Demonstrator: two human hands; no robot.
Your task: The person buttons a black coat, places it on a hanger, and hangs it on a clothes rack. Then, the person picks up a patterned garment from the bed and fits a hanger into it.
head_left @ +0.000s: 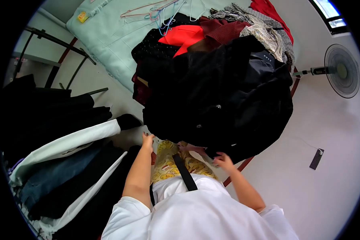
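A large black coat (212, 100) lies spread over the near end of the bed, its dark shiny lining and collar label showing at the upper right. Small buttons dot its front. By the coat's lower left edge is my left hand (148, 141), fingers apart and holding nothing that I can see. My right hand (225, 162) is at the lower hem, its fingers closed on the black cloth. Under the coat and behind it is a heap of clothes, with a bright red garment (182, 39), a maroon knit (224, 31) and a patterned light garment (264, 35).
Several plastic hangers (164, 16) lie on the pale green bedding (104, 38). At left, a rack holds dark clothes, jeans (60, 170) and a white garment (68, 146). A fan (341, 71) stands right of the bed, and a power strip (317, 159) lies on the floor.
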